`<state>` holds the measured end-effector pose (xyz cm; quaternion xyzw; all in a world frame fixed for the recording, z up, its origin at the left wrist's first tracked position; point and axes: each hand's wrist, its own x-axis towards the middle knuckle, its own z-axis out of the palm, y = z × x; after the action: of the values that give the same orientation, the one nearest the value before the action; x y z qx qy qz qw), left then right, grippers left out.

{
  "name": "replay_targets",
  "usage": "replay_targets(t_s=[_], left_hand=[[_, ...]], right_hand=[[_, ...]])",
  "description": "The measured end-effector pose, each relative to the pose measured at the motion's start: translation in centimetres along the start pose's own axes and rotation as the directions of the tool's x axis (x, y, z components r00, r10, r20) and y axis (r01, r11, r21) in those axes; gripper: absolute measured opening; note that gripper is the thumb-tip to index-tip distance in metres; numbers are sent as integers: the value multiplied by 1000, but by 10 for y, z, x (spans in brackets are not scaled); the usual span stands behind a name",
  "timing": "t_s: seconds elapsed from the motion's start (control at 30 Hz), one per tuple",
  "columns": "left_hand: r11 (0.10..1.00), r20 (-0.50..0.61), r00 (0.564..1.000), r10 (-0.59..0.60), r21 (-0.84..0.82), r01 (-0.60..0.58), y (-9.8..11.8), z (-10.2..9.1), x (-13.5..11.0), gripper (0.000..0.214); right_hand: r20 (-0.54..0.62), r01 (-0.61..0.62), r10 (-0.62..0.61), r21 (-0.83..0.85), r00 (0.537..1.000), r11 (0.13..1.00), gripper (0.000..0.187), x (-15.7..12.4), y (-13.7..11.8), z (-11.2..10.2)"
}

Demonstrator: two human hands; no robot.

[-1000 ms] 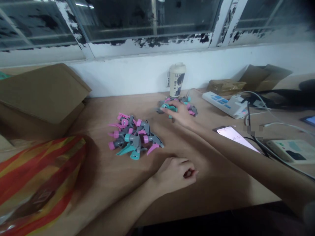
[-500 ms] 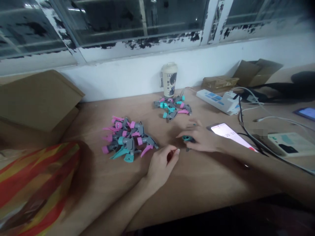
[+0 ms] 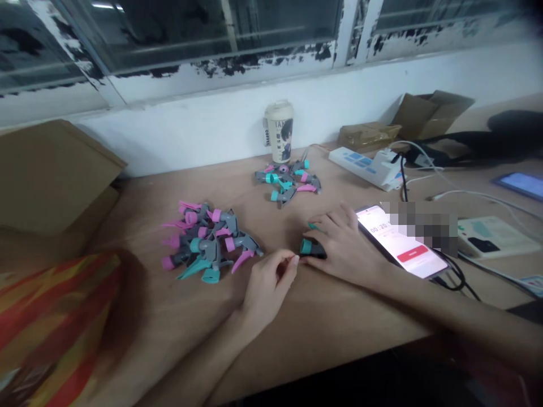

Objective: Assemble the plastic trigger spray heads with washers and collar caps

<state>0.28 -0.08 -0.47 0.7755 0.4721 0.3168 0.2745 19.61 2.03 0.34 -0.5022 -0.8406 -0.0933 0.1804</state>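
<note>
My left hand (image 3: pixel 268 284) rests low over the table, thumb and index fingertip pressed together. Whatever may be in that pinch is too small to make out. Just to its right, my right hand (image 3: pixel 345 246) has its fingers around a grey trigger spray head (image 3: pixel 313 249) with a teal collar, partly hidden beneath the fingers. A pile of grey spray heads (image 3: pixel 207 240), with pink or teal triggers and collars, lies left of my left hand. Farther back is a smaller group of similar spray heads (image 3: pixel 286 182), in front of a cup.
The lidded cup (image 3: pixel 280 133) stands by the wall. A lit phone (image 3: pixel 403 243) lies beside my right hand, with cables and a power strip (image 3: pixel 367 168) behind. Cardboard (image 3: pixel 55 175) and a red-yellow striped bag (image 3: pixel 63 322) occupy the left side.
My right hand has settled over the trigger spray head, whose teal collar now points left. The left hand keeps its pinch. The whole view has shifted slightly, uncovering more of the phone.
</note>
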Motion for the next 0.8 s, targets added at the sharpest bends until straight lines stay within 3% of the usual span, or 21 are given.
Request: replay_targets(t_s=[0.13, 0.27, 0.37, 0.53, 0.8], left_hand=[[1000, 2, 1000, -26, -8, 26, 1, 0, 0, 20], [998, -62, 996, -61, -23, 60, 1, 0, 2, 12], [985, -91, 991, -100, -148, 86, -2, 0, 4, 15], [927, 31, 994, -106, -360, 110, -6, -1, 9, 24], [893, 250, 960, -125, -394, 219, -9, -12, 15, 25]], right_hand=[[-6, -3, 3, 27, 1000, 1000, 27, -4, -3, 0], [-79, 42, -26, 202, 997, 978, 28, -8, -2, 4], [-107, 90, -57, 336, 993, 938, 30, -11, -1, 7], [-142, 184, -136, 418, 980, 890, 31, -9, -4, 11], [-255, 278, -182, 421, 950, 863, 30, -4, -10, 27]])
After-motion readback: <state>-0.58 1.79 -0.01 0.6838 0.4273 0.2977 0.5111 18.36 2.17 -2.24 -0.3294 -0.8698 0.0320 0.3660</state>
